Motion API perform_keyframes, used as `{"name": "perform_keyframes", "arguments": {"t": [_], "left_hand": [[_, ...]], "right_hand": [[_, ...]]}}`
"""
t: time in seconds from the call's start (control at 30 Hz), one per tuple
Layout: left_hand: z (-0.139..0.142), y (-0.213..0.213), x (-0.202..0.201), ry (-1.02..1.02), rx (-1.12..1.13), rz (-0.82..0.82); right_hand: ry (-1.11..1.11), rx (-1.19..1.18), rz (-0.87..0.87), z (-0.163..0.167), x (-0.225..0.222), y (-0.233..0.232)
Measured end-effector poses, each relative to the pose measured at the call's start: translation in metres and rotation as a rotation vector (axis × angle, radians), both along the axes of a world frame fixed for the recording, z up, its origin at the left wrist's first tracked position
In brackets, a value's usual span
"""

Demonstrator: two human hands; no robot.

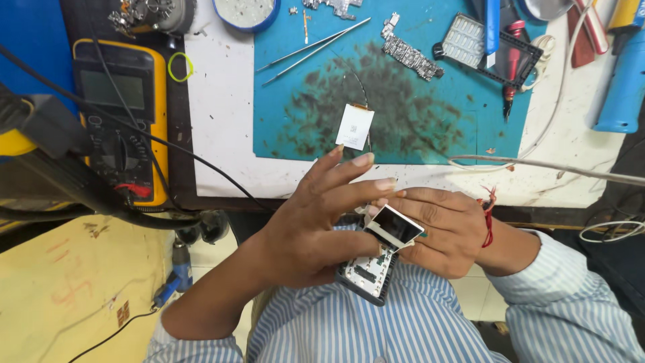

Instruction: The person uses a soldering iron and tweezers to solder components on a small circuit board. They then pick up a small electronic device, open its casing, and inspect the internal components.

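My left hand (322, 215) and my right hand (447, 232) hold a small opened phone (376, 262) together over my lap, close to the table's front edge. The phone's little screen (396, 225) is lifted off the white body and sits between my fingers. My left hand's fingers are spread over it while the thumb side grips the body. My right hand supports the phone from the right. A small white battery (354, 126) with thin wires lies on the stained blue work mat (403, 128), just beyond my fingertips.
Tweezers (312, 48), a circuit board strip (410, 54), a parts tray (470, 44) and a red screwdriver (512, 60) lie on the mat. A yellow multimeter (124, 101) stands left, with black cables crossing it. A blue tool handle (625, 81) rests at the far right.
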State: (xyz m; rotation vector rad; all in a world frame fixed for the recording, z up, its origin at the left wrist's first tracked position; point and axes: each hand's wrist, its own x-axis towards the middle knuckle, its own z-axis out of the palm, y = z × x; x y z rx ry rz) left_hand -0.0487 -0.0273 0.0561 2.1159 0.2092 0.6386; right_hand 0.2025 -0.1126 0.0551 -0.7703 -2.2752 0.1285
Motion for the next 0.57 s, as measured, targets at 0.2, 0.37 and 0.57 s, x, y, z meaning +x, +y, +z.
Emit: {"name": "perform_keyframes", "arguments": {"t": [0.2,0.37,0.57], "left_hand": [[0.0017,-0.0033,0.0009,-0.028,0.017,0.001],[0.0009,-0.0025,0.0005,-0.026,0.025,0.012],[0.0002,-0.0038,0.0024,-0.033,-0.006,0.016]], "right_hand": [[-0.002,0.01,0.002,-0.0023,-0.0001,-0.0019],[-0.017,0.001,-0.003,-0.0004,0.0001,-0.0011],[0.015,-0.017,0.001,-0.0045,0.0013,-0.0004]]}}
